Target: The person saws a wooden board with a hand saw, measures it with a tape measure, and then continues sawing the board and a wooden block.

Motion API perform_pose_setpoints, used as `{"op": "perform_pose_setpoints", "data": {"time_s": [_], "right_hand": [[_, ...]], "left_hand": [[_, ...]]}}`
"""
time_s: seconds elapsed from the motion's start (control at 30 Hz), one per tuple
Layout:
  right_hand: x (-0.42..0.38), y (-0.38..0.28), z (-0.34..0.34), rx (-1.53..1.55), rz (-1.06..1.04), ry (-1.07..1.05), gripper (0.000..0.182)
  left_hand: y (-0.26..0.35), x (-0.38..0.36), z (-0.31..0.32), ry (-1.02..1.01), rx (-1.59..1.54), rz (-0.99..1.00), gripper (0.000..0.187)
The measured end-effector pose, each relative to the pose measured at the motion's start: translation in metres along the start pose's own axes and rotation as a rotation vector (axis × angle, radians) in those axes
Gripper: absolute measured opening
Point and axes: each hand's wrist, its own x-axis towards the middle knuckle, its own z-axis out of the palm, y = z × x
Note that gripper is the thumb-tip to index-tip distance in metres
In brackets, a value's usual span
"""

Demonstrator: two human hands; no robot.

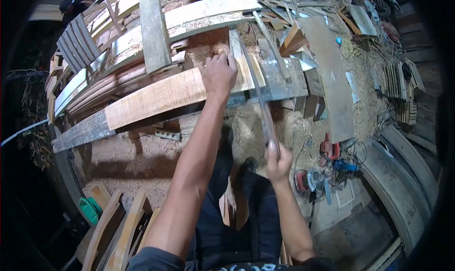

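My right hand (pixel 279 161) is closed around the handle of a handsaw (pixel 260 92). The saw's long, narrow blade points away from me and crosses a pale, slightly curved wooden board (pixel 156 96) near its right end. My left hand (pixel 219 75) presses on that board with curled fingers, just left of the blade. Under the board lies a grey, worn bench plank (pixel 83 130), which shows beyond the board's left end. A short piece of the board extends to the right of the blade.
Long curved planks (pixel 208 11) lie beyond the bench. A wide grey plank (pixel 327 76) stands to the right. Red and blue power tools (pixel 330 148) with cables lie on the sawdust-covered floor. Timber pieces (pixel 106 223) and a green object (pixel 90 209) are at lower left.
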Motion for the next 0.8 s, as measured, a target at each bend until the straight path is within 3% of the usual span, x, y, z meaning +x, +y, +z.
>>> {"op": "perform_pose_setpoints", "data": {"time_s": [0.1,0.23,0.43,0.63,0.67,0.8], "right_hand": [[-0.008,0.015,0.000,0.065,0.039,0.064,0.038],[0.047,0.007,0.008,0.034,0.026,-0.014,0.039],[-0.044,0.050,0.001,0.189,0.082,0.118,0.043],[0.049,0.041,0.006,0.181,0.112,0.051,0.045],[0.043,0.034,0.010,0.041,0.043,0.080,0.044],[-0.024,0.046,0.005,0.112,0.102,0.141,0.043]], "left_hand": [[-0.001,-0.001,0.001,-0.012,-0.010,-0.019,0.044],[0.004,0.001,0.002,-0.001,-0.023,-0.028,0.044],[0.000,0.001,0.000,-0.018,-0.014,-0.011,0.044],[0.001,0.001,0.003,-0.027,-0.030,-0.050,0.046],[0.002,0.003,0.002,-0.032,-0.025,-0.059,0.046],[0.002,-0.003,0.000,-0.060,-0.025,0.008,0.043]]}}
